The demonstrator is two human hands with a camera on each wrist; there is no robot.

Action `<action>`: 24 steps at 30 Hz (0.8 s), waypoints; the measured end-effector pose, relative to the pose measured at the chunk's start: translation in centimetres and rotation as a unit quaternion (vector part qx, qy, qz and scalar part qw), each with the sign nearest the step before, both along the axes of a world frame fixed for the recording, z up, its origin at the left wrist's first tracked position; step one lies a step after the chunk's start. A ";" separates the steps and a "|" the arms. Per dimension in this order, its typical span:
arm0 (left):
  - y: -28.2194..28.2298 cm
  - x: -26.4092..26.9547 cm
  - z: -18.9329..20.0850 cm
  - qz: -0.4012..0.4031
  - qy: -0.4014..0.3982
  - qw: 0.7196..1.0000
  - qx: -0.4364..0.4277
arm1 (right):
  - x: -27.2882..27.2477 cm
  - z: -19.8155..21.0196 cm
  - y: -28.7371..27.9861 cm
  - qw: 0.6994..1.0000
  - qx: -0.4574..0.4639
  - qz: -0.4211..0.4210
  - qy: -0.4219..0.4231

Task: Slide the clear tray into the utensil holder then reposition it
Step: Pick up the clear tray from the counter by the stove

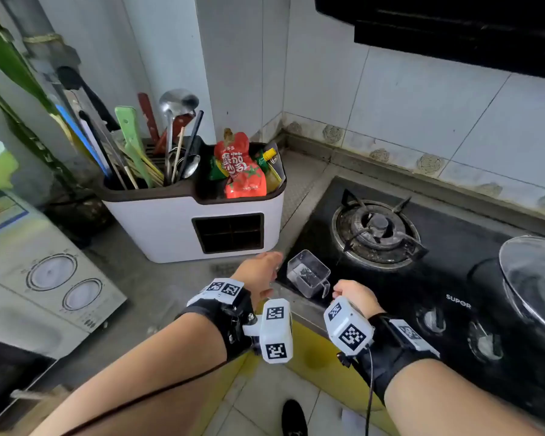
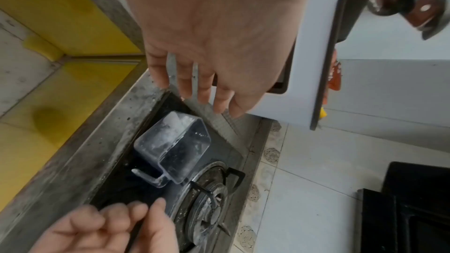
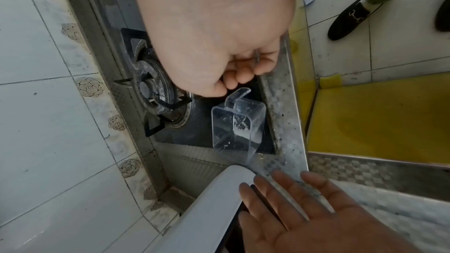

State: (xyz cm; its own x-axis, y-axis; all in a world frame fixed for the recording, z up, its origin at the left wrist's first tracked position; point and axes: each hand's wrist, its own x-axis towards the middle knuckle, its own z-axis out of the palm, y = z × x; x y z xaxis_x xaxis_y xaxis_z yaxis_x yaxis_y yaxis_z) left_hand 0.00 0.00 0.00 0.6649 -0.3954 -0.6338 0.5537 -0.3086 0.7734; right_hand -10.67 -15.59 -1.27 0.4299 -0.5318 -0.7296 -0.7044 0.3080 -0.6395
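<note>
The clear tray [image 1: 309,273] [image 2: 175,147] [image 3: 238,124], a small see-through box with a bent handle, lies on the front left corner of the black stove. The white utensil holder [image 1: 158,228] [image 2: 309,64] [image 3: 212,209] stands to its left, its dark square slot [image 1: 228,232] empty. My left hand [image 1: 261,272] [image 2: 207,84] [image 3: 292,209] hovers with straight fingers in front of the holder's lower right corner, touching nothing I can see. My right hand [image 1: 350,292] [image 2: 121,222] [image 3: 233,76] is curled just behind the tray's handle, apart from it and holding nothing.
Utensils [image 1: 158,146] and sauce packets [image 1: 243,171] fill the holder's top. A gas burner [image 1: 376,229] sits right behind the tray and a glass lid [image 1: 535,278] at the far right. A grey appliance [image 1: 44,278] stands at the left. The counter edge runs below my wrists.
</note>
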 end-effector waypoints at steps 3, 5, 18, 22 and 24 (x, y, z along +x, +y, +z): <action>-1.0 0.0 -0.8 0.006 -0.011 1.000 0.005 | 0.2 -1.3 -0.4 0.999 0.016 -0.004 -0.028; -1.3 -0.2 -1.2 0.015 0.020 1.000 0.004 | -0.1 -2.2 -0.4 0.998 0.040 -0.007 -0.051; -0.8 0.4 -1.4 0.053 0.054 0.997 -0.008 | 1.4 -3.2 1.6 0.991 0.088 0.054 -0.081; 1.1 1.7 -1.1 0.090 0.049 0.995 -0.012 | 3.2 -2.8 3.6 0.987 0.101 0.093 -0.087; 2.3 2.2 -1.0 0.120 0.049 0.992 -0.013 | 4.2 -2.6 4.7 0.984 0.108 0.111 -0.083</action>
State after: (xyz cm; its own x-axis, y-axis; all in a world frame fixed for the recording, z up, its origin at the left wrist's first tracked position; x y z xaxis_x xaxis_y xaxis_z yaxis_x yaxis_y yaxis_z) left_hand 2.25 2.33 -0.99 0.6770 -0.2505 -0.6920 0.6819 -0.1402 0.7179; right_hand -6.46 -10.89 -3.89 0.6412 -0.2524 -0.7247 -0.6604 0.2995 -0.6886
